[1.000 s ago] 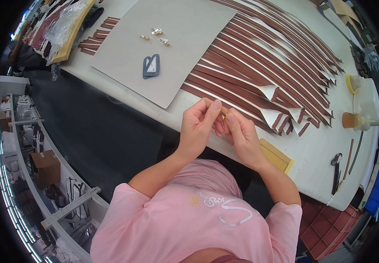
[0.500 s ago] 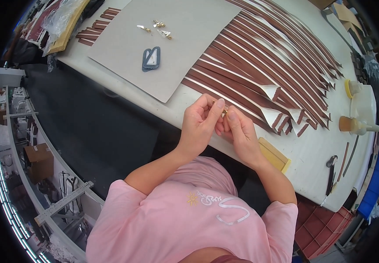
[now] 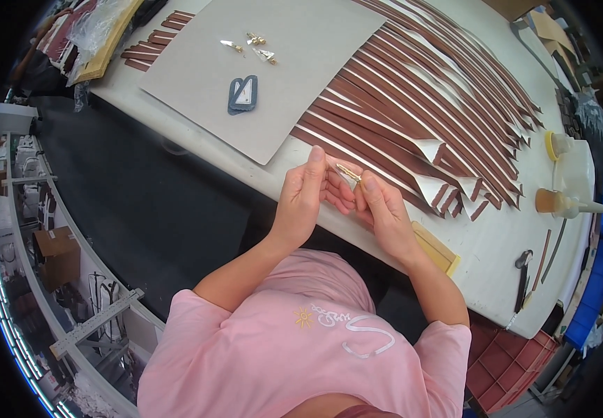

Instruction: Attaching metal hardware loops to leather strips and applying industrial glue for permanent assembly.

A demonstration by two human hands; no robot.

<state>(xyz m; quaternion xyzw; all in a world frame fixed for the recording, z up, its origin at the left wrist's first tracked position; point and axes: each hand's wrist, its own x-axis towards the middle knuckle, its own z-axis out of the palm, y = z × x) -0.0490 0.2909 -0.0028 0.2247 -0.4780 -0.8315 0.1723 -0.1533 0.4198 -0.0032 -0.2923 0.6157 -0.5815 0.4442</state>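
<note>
Between the thumb and fingers of my right hand [image 3: 383,205] is a small gold metal fitting [image 3: 347,173]; its exact kind is too small to make out. My left hand [image 3: 303,198] is beside it, thumb raised and fingers spread, the fingertips under the fitting and close to it. Farther off, a grey board [image 3: 197,76] carries several small gold metal pieces [image 3: 255,39], some seemingly in clear wrap. Two dark blue rounded tags [image 3: 234,104] with white faces overlap on the same board.
Long brown strips [image 3: 385,90] with white edges cover much of the white table [image 3: 503,244]. At the right are an amber-based bottle [image 3: 555,200], a yellow tape roll [image 3: 554,145] and scissors [image 3: 523,272]. A yellow wooden piece [image 3: 435,249] lies by the near edge.
My left hand has opened and drawn slightly left, off the gold fitting. The fitting now shows more fully in my right hand, which has barely moved.
</note>
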